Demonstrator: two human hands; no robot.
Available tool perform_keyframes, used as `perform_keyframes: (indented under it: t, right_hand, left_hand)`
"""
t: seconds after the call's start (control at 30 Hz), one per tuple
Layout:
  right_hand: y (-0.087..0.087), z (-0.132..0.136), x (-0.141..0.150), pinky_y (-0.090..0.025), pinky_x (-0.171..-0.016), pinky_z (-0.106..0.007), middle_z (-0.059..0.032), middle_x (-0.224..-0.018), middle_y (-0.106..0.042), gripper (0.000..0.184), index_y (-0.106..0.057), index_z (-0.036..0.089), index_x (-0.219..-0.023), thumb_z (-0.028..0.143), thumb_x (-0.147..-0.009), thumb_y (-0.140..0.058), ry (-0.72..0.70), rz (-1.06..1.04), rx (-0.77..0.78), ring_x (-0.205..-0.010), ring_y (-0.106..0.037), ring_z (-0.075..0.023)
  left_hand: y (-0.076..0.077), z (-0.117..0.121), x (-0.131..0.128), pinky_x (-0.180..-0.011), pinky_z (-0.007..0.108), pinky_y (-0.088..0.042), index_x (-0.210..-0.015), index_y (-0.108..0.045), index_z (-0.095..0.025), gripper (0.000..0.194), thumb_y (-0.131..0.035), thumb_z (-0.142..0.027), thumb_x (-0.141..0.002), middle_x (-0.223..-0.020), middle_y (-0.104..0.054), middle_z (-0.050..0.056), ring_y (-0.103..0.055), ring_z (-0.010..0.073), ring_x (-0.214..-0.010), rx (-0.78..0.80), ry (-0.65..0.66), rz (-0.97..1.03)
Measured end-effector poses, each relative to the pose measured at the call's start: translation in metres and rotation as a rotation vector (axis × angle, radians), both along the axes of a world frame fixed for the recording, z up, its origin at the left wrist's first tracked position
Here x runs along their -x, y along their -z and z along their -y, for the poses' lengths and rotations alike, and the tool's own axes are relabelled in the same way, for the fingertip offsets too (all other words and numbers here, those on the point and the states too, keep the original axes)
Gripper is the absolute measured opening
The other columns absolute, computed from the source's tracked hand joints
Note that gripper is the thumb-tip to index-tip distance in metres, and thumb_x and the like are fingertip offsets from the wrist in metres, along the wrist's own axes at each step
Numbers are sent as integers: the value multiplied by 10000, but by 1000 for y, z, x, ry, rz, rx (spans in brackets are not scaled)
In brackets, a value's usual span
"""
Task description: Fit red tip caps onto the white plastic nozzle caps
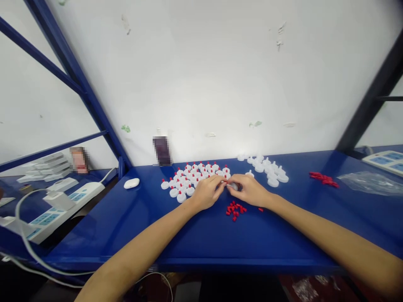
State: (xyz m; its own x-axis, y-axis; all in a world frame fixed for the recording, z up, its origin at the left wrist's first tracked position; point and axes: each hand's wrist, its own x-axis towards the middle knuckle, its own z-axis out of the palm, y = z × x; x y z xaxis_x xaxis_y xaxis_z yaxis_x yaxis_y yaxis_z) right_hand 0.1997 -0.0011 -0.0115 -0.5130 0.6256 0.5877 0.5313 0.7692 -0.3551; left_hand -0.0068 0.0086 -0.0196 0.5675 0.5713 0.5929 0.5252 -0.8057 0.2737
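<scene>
My left hand (208,191) and my right hand (248,189) meet over the middle of the blue table (201,239), fingers pinched together. Between them sits a small white round cap (233,186), gripped by my right fingers, with a tiny red piece at my left fingertips. Behind my left hand lies a group of white caps with red pieces fitted (195,176). Plain white caps (267,167) lie behind my right hand. A small heap of loose red pieces (235,209) lies just in front of both hands.
A second heap of red pieces (323,178) and a clear plastic bag (371,182) lie at the right. A lone white piece (131,183) lies left of the caps. White power strips (53,209) with cables fill the left bench. Blue frame posts (78,79) flank the white wall.
</scene>
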Motion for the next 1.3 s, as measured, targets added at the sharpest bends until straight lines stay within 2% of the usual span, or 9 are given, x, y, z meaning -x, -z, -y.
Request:
perform_keyframes:
  t: [0.3,0.5,0.67,0.8,0.9,0.97,1.1,1.2,1.3]
  right_hand:
    - [3,-1,2,-415,-602,-254,-7,-707,-626,94,-647,173,-845,208,-866,-562,41,-12,21,-596,-525,-125]
    - [0,-2,1,-400,-546,-240,42,-602,-569,102,-640,183,-868,279,-851,-611,130,-180,206,-522,-498,-109]
    - [-2,-2,1,-443,-546,-250,10,-674,-630,168,-638,179,-819,331,-876,-595,44,-310,346,-545,-549,-118]
    - [-4,-1,2,-488,-553,-261,-7,-726,-656,224,-629,175,-847,392,-891,-595,-33,-392,499,-548,-613,-131]
    - [-10,1,1,-459,-516,-245,13,-639,-602,288,-619,173,-830,438,-922,-552,-67,-406,544,-503,-582,-122]
    - [-13,3,-2,-444,-519,-240,19,-628,-588,286,-621,171,-843,433,-926,-544,-90,-364,526,-506,-567,-117]
    - [-15,4,-9,-434,-570,-244,-16,-828,-665,201,-620,165,-987,324,-865,-608,-135,-191,392,-574,-560,-109]
    - [-13,2,-12,-423,-592,-245,-14,-869,-672,279,-599,178,-1084,234,-812,-625,-63,-41,266,-589,-548,-110]
    - [-10,0,-13,-407,-622,-253,-9,-854,-663,299,-590,187,-1099,228,-805,-624,51,71,149,-625,-546,-124]
  left_hand:
    - [2,-2,1,-772,305,-543,-1132,-620,-186,217,-460,-248,-999,-1017,-712,67,-679,177,-855,-9,-13,-33]
    - [-1,0,0,-806,324,-551,-1297,-535,-213,379,-547,-212,-919,-1090,-689,68,-678,194,-910,-12,24,-41]
    - [-4,1,-1,-809,331,-565,-1353,-471,-228,525,-651,-311,-867,-1167,-670,73,-686,212,-946,-48,-17,-110]
    - [-4,2,-2,-817,336,-561,-1348,-465,-222,476,-604,-330,-906,-1176,-666,74,-689,219,-962,-65,-48,-153]
    - [-3,2,-2,-795,332,-554,-1350,-455,-212,464,-574,-300,-910,-1199,-663,83,-689,228,-973,-84,-71,-166]
    - [-3,2,-2,-770,321,-546,-1326,-467,-204,446,-570,-290,-900,-1181,-670,82,-690,224,-949,-87,-81,-161]
    - [-5,1,-1,-722,295,-521,-1239,-516,-193,350,-559,-302,-909,-1096,-685,66,-680,201,-876,-59,-71,-138]
    - [-5,0,-1,-723,294,-515,-1279,-503,-197,376,-557,-313,-925,-1080,-685,60,-673,189,-851,-46,-67,-124]
    - [-3,-2,-1,-723,293,-515,-1344,-474,-203,433,-558,-294,-929,-1100,-677,64,-669,185,-847,-49,-74,-138]
